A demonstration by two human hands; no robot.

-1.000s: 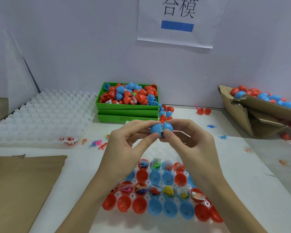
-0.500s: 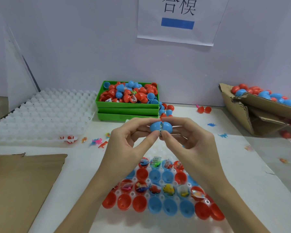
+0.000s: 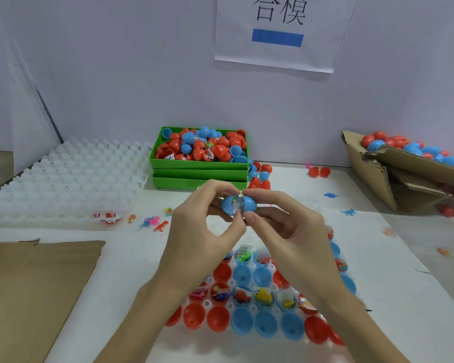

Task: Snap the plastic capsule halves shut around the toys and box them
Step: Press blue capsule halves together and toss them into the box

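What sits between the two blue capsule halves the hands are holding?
A wrapped toy shows in the gap between the left half and right half, which are not yet closed, seen in the head view.

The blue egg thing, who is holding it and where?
Both hands hold the blue capsule: the left hand pinches its left half, the right hand its right half, with fingers above and thumbs below.

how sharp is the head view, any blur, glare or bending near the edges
Head view: even, soft lighting with faint shadows under the hands; the blue capsule in the grip of the left hand and right hand is slightly soft, its contents unreadable; wide-angle bending tilts the cardboard box and wall edges; mild sheen on the white tray.
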